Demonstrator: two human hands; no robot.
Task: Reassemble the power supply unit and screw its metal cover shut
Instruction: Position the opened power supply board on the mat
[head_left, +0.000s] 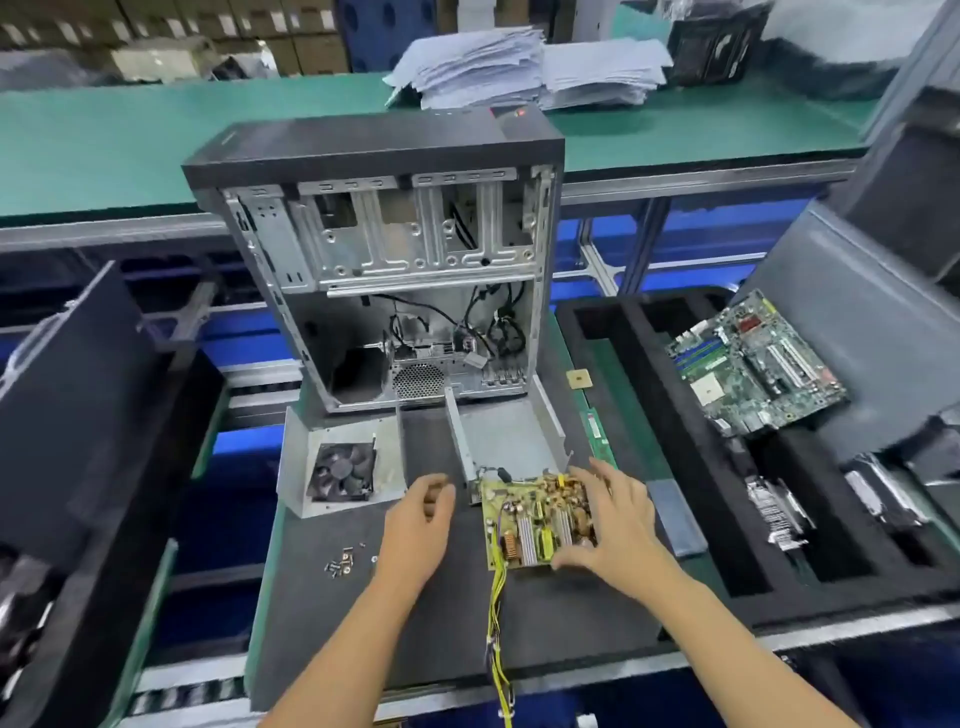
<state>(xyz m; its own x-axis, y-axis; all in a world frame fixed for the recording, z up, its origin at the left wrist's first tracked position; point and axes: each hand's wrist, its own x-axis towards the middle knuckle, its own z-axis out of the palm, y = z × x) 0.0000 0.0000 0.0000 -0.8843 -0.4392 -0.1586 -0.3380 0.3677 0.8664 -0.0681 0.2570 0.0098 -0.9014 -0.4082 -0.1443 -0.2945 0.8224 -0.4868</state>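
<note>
The power supply's yellow circuit board lies on the dark mat, its yellow wires trailing toward me. My right hand grips the board's right side, fingers spread over its components. My left hand hovers just left of the board with fingers loosely curled and nothing in it. Behind the board sits the open grey metal base shell. To the left lies the metal cover with its black fan facing up. Several loose screws rest on the mat near my left wrist.
An open, gutted computer tower stands behind the parts. A black foam tray on the right holds a green motherboard, a small chip and other parts. Dark panels lean at the left. Paper stacks lie on the far green bench.
</note>
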